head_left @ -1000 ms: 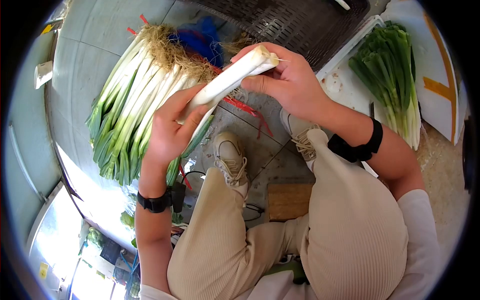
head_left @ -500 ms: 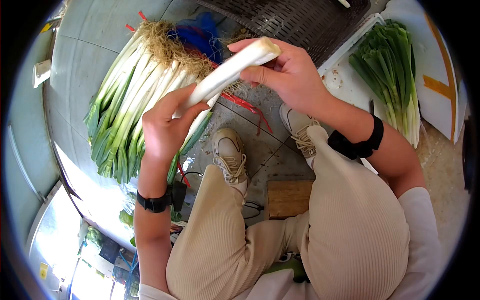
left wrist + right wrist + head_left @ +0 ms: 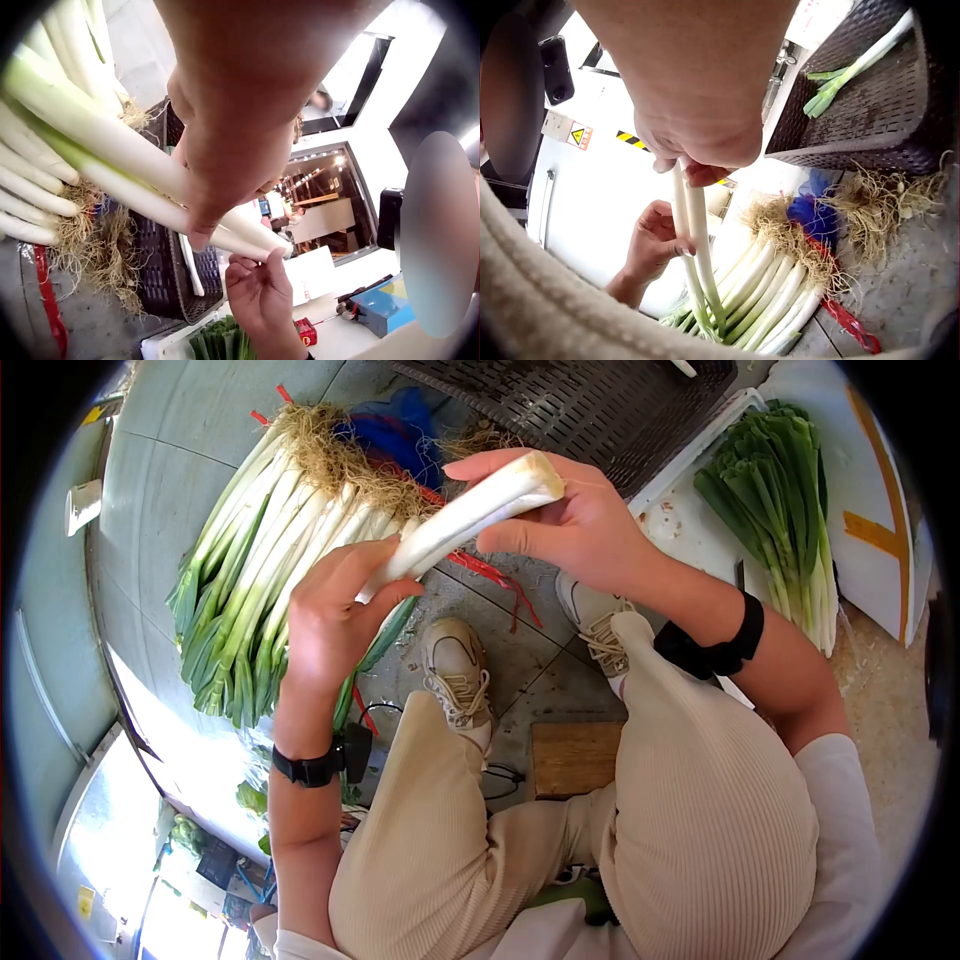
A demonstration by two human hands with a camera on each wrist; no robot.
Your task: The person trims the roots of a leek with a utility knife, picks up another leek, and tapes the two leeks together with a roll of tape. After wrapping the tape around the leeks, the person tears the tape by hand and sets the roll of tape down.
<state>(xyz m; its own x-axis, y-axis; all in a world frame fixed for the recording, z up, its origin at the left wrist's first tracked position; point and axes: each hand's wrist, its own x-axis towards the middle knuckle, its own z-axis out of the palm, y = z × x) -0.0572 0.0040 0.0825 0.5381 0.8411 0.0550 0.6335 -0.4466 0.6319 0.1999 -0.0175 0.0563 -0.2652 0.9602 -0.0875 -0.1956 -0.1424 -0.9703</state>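
Two white leek stalks (image 3: 465, 515) lie side by side across both hands, their rootless ends pointing up and right in the head view. The left hand (image 3: 335, 605) grips them lower down, with green leaves hanging below it. Near the rootless ends, the right hand (image 3: 590, 525) holds them between thumb and fingers. Both stalks (image 3: 697, 232) show in the right wrist view, with the left hand (image 3: 652, 244) around them. A pile of leeks (image 3: 275, 560) with long roots lies to the left, on the floor.
A dark woven basket (image 3: 570, 405) stands beyond the hands, with a leek (image 3: 870, 56) inside. At the right, a bunch of green leeks (image 3: 780, 510) rests on a white tray. Blue netting (image 3: 400, 430) and red ribbon (image 3: 495, 575) lie near the roots.
The left hand has shifted slightly left from its earliest position. The stalks' rootless ends rose, then dipped a little, and the right hand's fingers have shifted around them.
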